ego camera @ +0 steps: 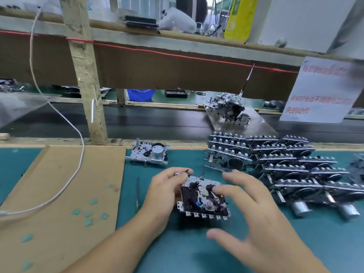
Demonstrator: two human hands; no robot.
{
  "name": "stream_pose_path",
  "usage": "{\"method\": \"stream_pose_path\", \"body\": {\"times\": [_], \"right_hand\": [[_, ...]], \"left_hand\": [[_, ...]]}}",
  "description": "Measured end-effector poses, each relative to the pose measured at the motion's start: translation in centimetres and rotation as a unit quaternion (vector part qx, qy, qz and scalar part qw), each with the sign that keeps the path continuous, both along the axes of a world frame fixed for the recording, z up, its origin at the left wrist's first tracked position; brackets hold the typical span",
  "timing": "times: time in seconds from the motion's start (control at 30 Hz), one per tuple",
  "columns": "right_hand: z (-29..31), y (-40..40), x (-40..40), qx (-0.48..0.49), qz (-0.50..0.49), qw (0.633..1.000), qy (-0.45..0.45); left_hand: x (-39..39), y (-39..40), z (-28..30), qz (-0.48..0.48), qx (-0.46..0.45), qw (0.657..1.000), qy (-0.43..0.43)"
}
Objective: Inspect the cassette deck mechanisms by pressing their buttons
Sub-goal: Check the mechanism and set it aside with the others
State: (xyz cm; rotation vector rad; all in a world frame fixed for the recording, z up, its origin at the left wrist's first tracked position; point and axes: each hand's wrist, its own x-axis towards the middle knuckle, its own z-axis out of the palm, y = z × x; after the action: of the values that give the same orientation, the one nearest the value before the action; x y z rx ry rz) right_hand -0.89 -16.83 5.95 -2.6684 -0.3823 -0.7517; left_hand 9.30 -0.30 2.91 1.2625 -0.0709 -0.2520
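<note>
Over the green mat (177, 249), left hand (164, 194) grips a cassette mechanism (202, 200) (unlabelled).

Left hand (163, 194) grips cassette mechanism (203, 200); right hand (256, 219) spread.

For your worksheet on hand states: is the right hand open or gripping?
Open: the right hand has spread fingers above the cassette mechanism.

Motion-blurred right hand (254, 211); smeared red lettering on the hanging notice (319, 91), unreadable.
</note>
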Motion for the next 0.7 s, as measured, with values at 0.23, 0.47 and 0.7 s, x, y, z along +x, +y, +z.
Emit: {"method": "stream_pose_path", "body": {"times": [0.23,0.47,0.7], "right_hand": [[-0.2,-8.2,-7.2,-0.008,-0.06,0.974,-0.219],[4.6,-18.8,-13.6,0.219,-0.27,0.893,-0.285],[1.5,-33.6,-7.0,0.206,-0.461,0.858,-0.097]], "left_hand": [[-6.3,-6.7,4.0,-0.139,-0.093,0.984,0.066],[-7.0,-15.3,3.9,-0.108,0.15,0.906,-0.38],[-4.8,-17.6,-2.4,-0.037,0.365,0.825,-0.429]]}}
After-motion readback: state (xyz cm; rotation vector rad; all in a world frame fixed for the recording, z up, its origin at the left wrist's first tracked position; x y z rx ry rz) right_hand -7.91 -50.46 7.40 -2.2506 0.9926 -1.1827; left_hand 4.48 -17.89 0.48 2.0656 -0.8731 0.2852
